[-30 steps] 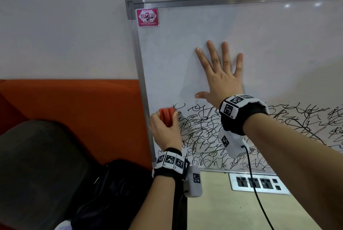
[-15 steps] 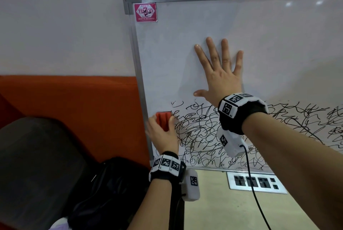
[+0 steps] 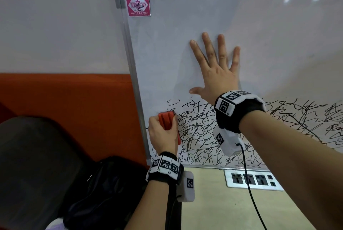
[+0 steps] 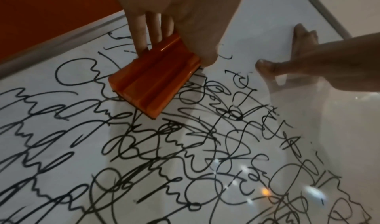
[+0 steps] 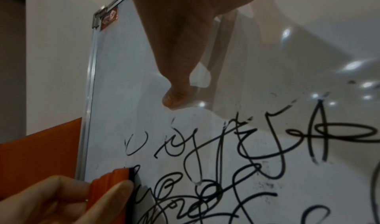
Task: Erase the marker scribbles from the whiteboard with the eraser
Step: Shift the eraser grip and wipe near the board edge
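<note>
Your left hand [image 3: 161,136] grips the orange eraser [image 3: 168,122] against the scribbles [image 3: 200,137] near the whiteboard [image 3: 167,53]'s left edge, while your right hand [image 3: 217,74] presses flat, fingers spread, above them.

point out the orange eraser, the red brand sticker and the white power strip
orange ribbed plastic eraser [image 4: 153,83], left wrist view, on its grooved back
red square brand sticker [image 3: 137,6], head view, on its centre logo
white power strip [image 3: 250,180], head view, on its socket face

right hand [image 3: 216,74] blocking upper whiteboard [image 3: 167,53], frame [image 3: 136,88] leftward
</note>
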Tool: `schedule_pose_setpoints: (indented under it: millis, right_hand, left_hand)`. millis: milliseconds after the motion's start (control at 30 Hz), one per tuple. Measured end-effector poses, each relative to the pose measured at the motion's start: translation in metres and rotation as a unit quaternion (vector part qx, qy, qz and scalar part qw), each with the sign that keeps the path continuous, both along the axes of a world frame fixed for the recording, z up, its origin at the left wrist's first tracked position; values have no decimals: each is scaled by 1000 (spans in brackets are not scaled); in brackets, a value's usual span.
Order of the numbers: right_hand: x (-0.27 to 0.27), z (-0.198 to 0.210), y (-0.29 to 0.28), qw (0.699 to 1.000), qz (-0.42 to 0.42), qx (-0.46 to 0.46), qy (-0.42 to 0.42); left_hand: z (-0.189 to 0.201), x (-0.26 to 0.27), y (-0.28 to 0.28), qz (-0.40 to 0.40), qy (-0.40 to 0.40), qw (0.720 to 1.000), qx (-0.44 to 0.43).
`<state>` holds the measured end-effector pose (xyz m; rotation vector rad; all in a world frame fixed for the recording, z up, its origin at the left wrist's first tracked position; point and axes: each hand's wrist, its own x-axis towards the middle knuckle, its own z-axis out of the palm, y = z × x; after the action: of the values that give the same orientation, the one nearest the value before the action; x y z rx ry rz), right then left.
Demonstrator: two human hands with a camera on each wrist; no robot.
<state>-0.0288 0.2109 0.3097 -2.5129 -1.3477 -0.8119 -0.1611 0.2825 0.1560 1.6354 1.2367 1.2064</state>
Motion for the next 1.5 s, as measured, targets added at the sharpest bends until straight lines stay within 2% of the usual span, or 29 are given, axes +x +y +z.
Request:
schedule_pose_setpoints:
  millis: [333, 533, 733, 900, 1133, 1300, 1500]
  right_hand:
    - [-2, 0, 0, 1000, 2, 2, 9]
    - [-5, -1, 2, 1000, -2, 5, 12]
    - [-6, 0, 2, 1000, -6, 2, 13]
    - [-6, 0, 2, 1000, -4, 3, 15]
    - [-5, 0, 2, 1000, -5, 3, 14]
    - [-6, 0, 2, 1000, -10, 0, 15]
    - [-8, 0, 2, 1000, -9, 2, 20]
  left_hand:
    - [20, -2, 3, 9, 48, 998, 26]
    - [9, -6, -2, -6, 85, 996, -15]
    - [19, -2, 7, 18, 43, 999, -12]
    - [-1, -13, 3, 39, 14, 996, -81]
    - [23, -5, 17, 41, -44, 998, -30]
    - [11, -15, 18, 38, -5, 999, -36]
    - [34, -11, 25, 24, 1, 999, 34]
